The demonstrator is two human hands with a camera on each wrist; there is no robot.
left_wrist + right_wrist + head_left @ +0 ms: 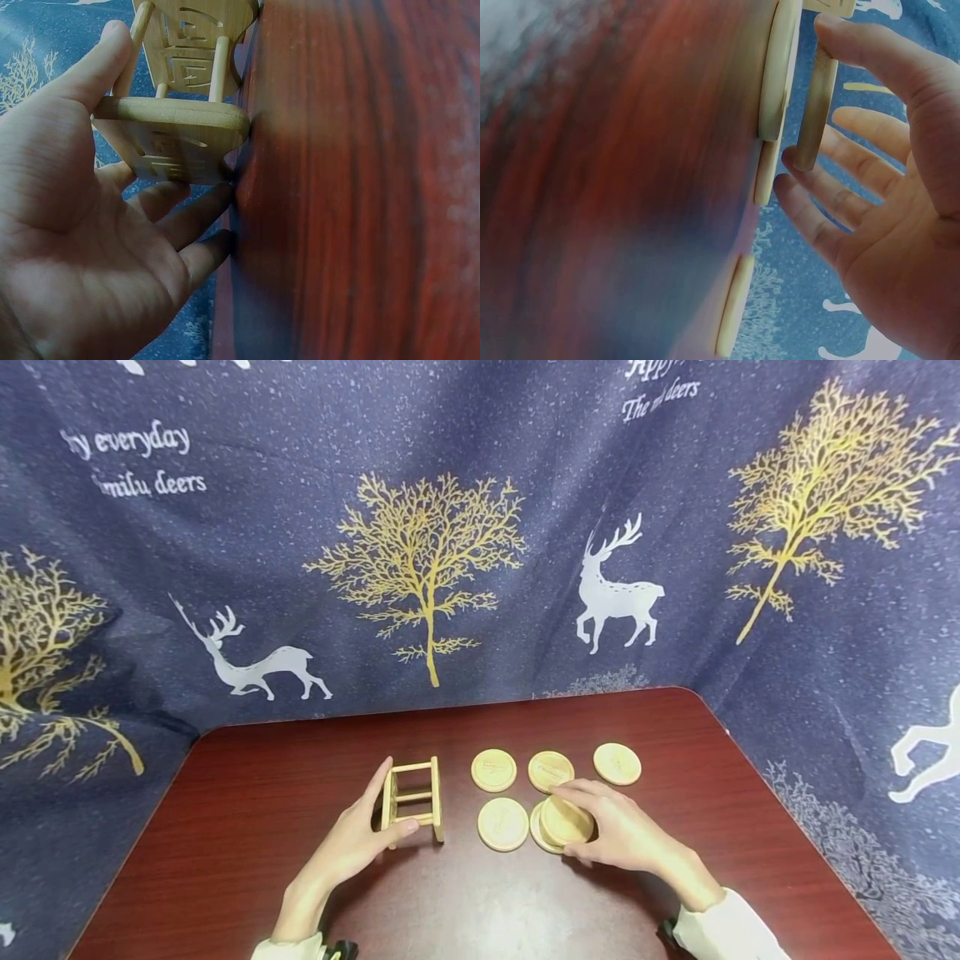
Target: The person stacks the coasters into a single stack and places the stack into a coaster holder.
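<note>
1 backdrop cloth (525,435): navy, gold trees, white deer. 1 table (480,902), red-brown wood grain. 2 hands. Left hand (348,846) grips the rack's left panel, thumb near side, fingers far side. Right hand (630,831) pinches one disc by its edge. 1 rack (437,802): pale wood, two panels with cut-out patterns, at least three round dowels between; on table, 9 o'clock from held disc. 6 discs, pale wood, round, flat: held disc (567,820) hovers partly over lower disc (537,827), which peeks out at 8–9. Other four lie flat at 9, 10, 11–12 and 1–2 o'clock.
</note>
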